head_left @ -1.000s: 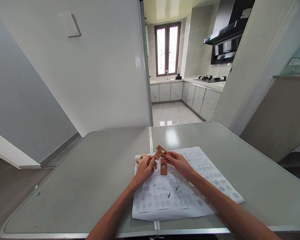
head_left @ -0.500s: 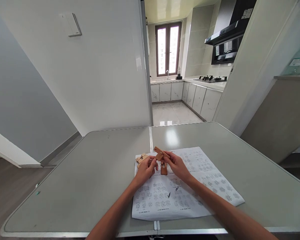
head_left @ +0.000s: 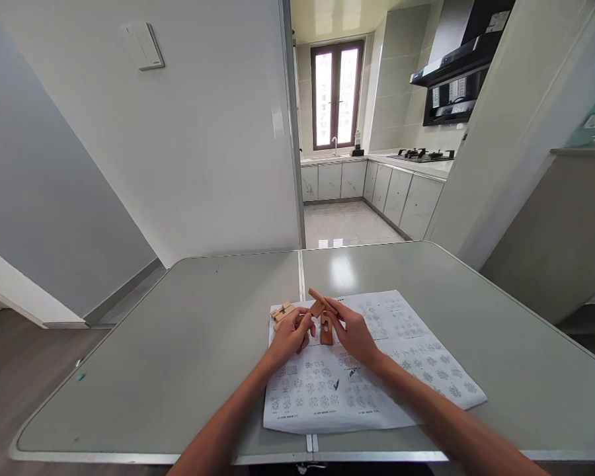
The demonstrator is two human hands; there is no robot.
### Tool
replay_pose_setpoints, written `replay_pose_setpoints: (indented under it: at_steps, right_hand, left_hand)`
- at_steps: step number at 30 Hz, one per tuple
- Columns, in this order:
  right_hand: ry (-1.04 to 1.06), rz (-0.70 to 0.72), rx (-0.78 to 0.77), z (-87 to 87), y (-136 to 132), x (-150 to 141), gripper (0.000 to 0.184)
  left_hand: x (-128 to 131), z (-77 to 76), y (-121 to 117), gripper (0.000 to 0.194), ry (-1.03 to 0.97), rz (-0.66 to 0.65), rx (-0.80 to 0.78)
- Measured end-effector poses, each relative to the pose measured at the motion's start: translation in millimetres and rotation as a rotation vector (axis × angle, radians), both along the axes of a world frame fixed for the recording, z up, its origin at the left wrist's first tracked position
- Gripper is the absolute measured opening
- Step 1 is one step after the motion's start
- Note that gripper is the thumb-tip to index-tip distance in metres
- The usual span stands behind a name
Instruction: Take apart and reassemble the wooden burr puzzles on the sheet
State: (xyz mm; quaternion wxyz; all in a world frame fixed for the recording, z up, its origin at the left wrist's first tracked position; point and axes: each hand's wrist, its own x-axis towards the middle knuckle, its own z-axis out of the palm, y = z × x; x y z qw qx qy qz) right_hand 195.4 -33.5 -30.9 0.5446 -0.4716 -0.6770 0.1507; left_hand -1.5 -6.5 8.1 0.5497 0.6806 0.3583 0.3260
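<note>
My left hand point(head_left: 290, 336) pinches a short brown wooden puzzle piece point(head_left: 317, 309) between thumb and fingers. A longer brown wooden bar point(head_left: 317, 295) is gripped at its right end by my right hand point(head_left: 353, 336). The two pieces cross and touch just above the sheet; whether they interlock, I cannot tell. Under them, between my hands, a notched brown wooden block point(head_left: 326, 333) rests on the printed paper sheet point(head_left: 297, 420). Several pale wooden pieces point(head_left: 281, 312) lie beyond my left hand at the sheet's far left corner, partly covered by it.
The sheet, printed with small diagrams, lies on a grey folding table point(head_left: 203, 344) with a metal rim and a centre seam. A small green bit point(head_left: 80, 377) is near the left edge. Past the table, a doorway opens on a kitchen with a gas stove point(head_left: 424, 155).
The bar in my right hand has turned, showing its narrower side. More of the notched block on the sheet shows now. The whole view has shifted slightly.
</note>
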Motion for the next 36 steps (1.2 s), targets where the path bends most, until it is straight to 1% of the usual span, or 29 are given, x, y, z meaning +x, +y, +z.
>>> replay_pose_setpoints:
  at_steps: [5,9,16,21,26,32,36]
  right_hand:
    - [-0.05,-0.013,0.068,-5.7,1.7,0.3,0.04]
    - [-0.08,-0.022,0.083,-6.4,1.6,-0.3,0.04]
    - [-0.087,-0.002,0.092,-3.8,0.2,0.3,0.039]
    - [-0.081,0.035,0.09,-2.3,-0.4,3.2,0.04]
    - [-0.087,0.072,0.087,1.4,-2.1,4.1,0.04]
    - [-0.11,0.085,0.117,-2.3,-1.8,0.4,0.045]
    - [-0.108,0.1,0.099,-2.1,-2.5,0.0,0.047]
  left_hand:
    - [-1.1,-6.2,2.6,0.045,-0.014,-0.006,-0.001]
    - [-1.0,-8.2,3.0,0.044,-0.022,-0.016,0.003]
    - [-0.6,-5.9,1.7,0.044,-0.013,-0.015,-0.007]
    - [-1.7,-3.9,1.8,0.044,0.011,-0.041,0.003]
    - [-0.6,-1.1,2.5,0.044,-0.005,-0.021,-0.009]
    - [0.8,-0.3,0.0,0.047,-0.005,-0.002,-0.024]
    - [1.6,-0.3,-0.5,0.048,-0.001,0.004,-0.034]
